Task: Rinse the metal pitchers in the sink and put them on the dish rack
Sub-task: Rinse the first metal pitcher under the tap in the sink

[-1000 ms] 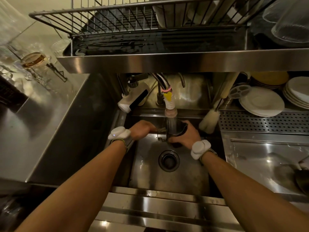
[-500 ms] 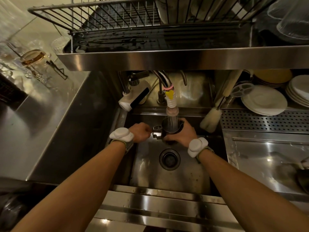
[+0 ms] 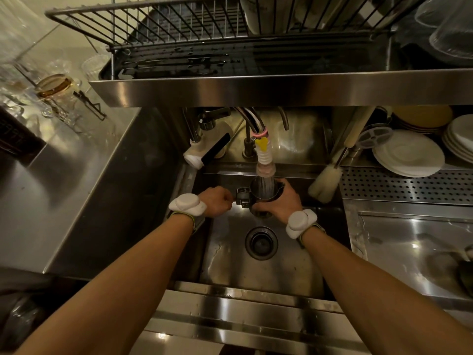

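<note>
Gripping the metal pitcher [image 3: 256, 195] round its body with the right hand [image 3: 281, 201], holding it over the sink [image 3: 256, 272] at 12 o'clock of the drain [image 3: 261, 242] and catching the stream from the faucet nozzle [image 3: 265, 166] in its open mouth, with the inside hiding behind water and shadow. Curling the left hand [image 3: 217, 202] at 9 o'clock of the pitcher, just beside its handle, yet not showing whether gripping anything. Working beneath the dish rack [image 3: 179, 24] at 12 o'clock, cut off by the frame edge along its top and right end.
</note>
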`<action>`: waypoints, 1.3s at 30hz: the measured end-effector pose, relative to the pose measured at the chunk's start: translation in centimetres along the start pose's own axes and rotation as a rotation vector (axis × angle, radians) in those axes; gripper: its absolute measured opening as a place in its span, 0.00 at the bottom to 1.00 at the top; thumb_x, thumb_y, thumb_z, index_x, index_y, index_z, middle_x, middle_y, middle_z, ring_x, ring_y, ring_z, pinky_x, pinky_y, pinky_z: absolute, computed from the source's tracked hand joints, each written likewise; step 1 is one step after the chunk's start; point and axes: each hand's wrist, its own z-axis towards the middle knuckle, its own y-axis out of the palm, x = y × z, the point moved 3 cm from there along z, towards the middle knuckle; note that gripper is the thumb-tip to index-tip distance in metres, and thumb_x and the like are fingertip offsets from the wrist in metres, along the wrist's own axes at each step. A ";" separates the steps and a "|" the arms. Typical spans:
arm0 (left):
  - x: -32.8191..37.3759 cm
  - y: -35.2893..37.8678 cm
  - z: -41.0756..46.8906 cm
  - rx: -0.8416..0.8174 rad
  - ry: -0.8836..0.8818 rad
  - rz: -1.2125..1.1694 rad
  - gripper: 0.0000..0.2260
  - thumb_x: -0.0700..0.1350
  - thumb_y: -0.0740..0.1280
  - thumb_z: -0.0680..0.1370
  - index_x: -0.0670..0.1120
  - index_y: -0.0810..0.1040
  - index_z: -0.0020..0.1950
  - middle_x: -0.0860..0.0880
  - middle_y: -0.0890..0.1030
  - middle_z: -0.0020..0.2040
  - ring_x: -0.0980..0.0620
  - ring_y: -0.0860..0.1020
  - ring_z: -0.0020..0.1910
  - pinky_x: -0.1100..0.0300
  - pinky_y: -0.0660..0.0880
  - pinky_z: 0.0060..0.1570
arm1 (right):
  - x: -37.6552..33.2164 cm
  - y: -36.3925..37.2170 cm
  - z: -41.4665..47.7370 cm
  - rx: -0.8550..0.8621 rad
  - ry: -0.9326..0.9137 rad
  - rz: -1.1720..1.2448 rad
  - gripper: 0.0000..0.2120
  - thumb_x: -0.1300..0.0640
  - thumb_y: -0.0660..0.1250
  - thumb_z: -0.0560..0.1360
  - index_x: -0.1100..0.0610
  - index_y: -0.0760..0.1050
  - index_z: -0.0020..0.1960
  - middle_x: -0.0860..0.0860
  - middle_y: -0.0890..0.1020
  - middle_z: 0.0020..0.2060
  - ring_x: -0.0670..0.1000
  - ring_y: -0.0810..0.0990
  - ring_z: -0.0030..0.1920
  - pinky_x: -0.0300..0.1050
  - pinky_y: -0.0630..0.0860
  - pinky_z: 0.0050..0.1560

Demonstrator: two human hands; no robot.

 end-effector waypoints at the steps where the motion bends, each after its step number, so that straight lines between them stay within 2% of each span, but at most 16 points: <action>1: -0.1 -0.1 0.0 0.009 -0.002 -0.003 0.16 0.43 0.63 0.77 0.47 0.76 0.64 0.44 0.78 0.64 0.44 0.75 0.63 0.55 0.72 0.60 | 0.0 0.0 0.0 -0.003 -0.003 -0.007 0.39 0.55 0.82 0.57 0.55 0.69 0.64 0.45 0.77 0.51 0.46 0.76 0.51 0.30 0.69 0.46; 3: -0.1 -0.1 0.1 0.028 -0.003 -0.019 0.18 0.44 0.64 0.76 0.48 0.73 0.67 0.44 0.78 0.63 0.43 0.76 0.63 0.54 0.73 0.60 | -0.1 0.1 0.0 0.001 -0.008 -0.017 0.39 0.55 0.82 0.56 0.55 0.69 0.63 0.45 0.77 0.51 0.47 0.76 0.51 0.35 0.70 0.49; 9: 1.0 -0.1 0.6 0.009 0.047 -0.092 0.25 0.45 0.67 0.75 0.47 0.67 0.71 0.45 0.77 0.64 0.45 0.75 0.63 0.55 0.73 0.62 | -0.1 0.1 0.3 -0.015 -0.016 -0.020 0.40 0.55 0.83 0.56 0.55 0.69 0.64 0.45 0.77 0.52 0.46 0.76 0.52 0.36 0.71 0.51; 14: 1.9 -0.1 0.8 -0.006 0.107 -0.106 0.25 0.42 0.67 0.75 0.46 0.66 0.72 0.46 0.76 0.67 0.46 0.74 0.66 0.56 0.71 0.64 | 0.5 -0.7 0.5 -0.010 -0.012 -0.069 0.40 0.55 0.83 0.55 0.55 0.70 0.64 0.45 0.78 0.53 0.46 0.77 0.54 0.31 0.70 0.48; 17: 1.5 -0.5 0.7 0.016 0.087 -0.071 0.25 0.41 0.65 0.75 0.46 0.66 0.72 0.45 0.76 0.66 0.45 0.74 0.66 0.56 0.71 0.63 | 0.0 -0.6 0.6 -0.010 -0.018 -0.081 0.41 0.54 0.83 0.55 0.56 0.70 0.64 0.48 0.80 0.55 0.48 0.78 0.54 0.35 0.72 0.51; 21: 0.3 -0.8 1.0 -0.003 0.053 -0.075 0.25 0.41 0.66 0.74 0.48 0.67 0.71 0.45 0.76 0.66 0.45 0.74 0.66 0.55 0.72 0.64 | 0.0 -0.5 0.6 -0.124 -0.014 -0.120 0.41 0.55 0.83 0.55 0.54 0.69 0.64 0.48 0.78 0.56 0.48 0.76 0.56 0.37 0.71 0.55; 25: 0.5 0.2 1.0 -0.040 0.067 -0.155 0.27 0.42 0.69 0.73 0.49 0.66 0.71 0.47 0.76 0.66 0.46 0.74 0.65 0.56 0.72 0.63 | 0.4 -1.0 0.3 -0.065 0.026 -0.098 0.42 0.54 0.83 0.55 0.55 0.69 0.65 0.47 0.78 0.56 0.47 0.76 0.55 0.38 0.71 0.57; 27: 1.3 0.6 1.1 -0.052 0.113 -0.211 0.22 0.45 0.69 0.75 0.47 0.70 0.68 0.46 0.78 0.62 0.47 0.76 0.62 0.57 0.71 0.60 | 0.0 -0.8 0.2 -0.070 0.020 -0.106 0.42 0.49 0.83 0.52 0.53 0.71 0.63 0.44 0.79 0.54 0.45 0.78 0.54 0.41 0.74 0.59; 29: 1.9 0.7 1.3 -0.034 0.141 -0.264 0.14 0.47 0.66 0.77 0.44 0.75 0.61 0.44 0.80 0.53 0.47 0.78 0.54 0.56 0.72 0.53 | -0.1 -0.7 0.4 -0.086 0.023 -0.110 0.42 0.42 0.81 0.49 0.50 0.74 0.60 0.43 0.82 0.52 0.44 0.80 0.53 0.46 0.78 0.58; 31: 2.1 0.6 1.3 -0.012 0.153 -0.272 0.10 0.47 0.64 0.79 0.42 0.76 0.55 0.46 0.78 0.46 0.50 0.77 0.47 0.59 0.71 0.46 | -0.4 -0.8 0.2 -0.091 0.020 -0.105 0.41 0.44 0.82 0.51 0.52 0.73 0.60 0.42 0.80 0.52 0.45 0.79 0.53 0.44 0.76 0.58; 34: 2.6 0.5 1.0 -0.025 0.204 -0.234 0.05 0.45 0.63 0.80 0.44 0.75 0.47 0.46 0.78 0.43 0.51 0.76 0.43 0.65 0.69 0.37 | -0.2 -1.4 -0.3 -0.091 0.044 -0.065 0.40 0.53 0.83 0.55 0.55 0.70 0.63 0.45 0.77 0.53 0.46 0.76 0.55 0.42 0.73 0.59; 36: 3.0 0.3 0.8 -0.042 0.223 -0.226 0.06 0.44 0.62 0.80 0.43 0.75 0.46 0.45 0.78 0.43 0.51 0.76 0.43 0.68 0.69 0.37 | -0.1 -1.7 -0.6 -0.124 0.066 -0.050 0.40 0.50 0.83 0.54 0.55 0.71 0.62 0.46 0.79 0.55 0.48 0.77 0.56 0.45 0.74 0.60; 39: 3.7 -0.1 0.3 -0.042 0.246 -0.247 0.09 0.43 0.62 0.80 0.38 0.77 0.52 0.45 0.77 0.43 0.53 0.75 0.39 0.75 0.69 0.32 | 0.9 -2.0 -0.3 -0.202 0.081 -0.066 0.43 0.36 0.81 0.46 0.52 0.79 0.57 0.46 0.84 0.51 0.47 0.81 0.53 0.51 0.77 0.60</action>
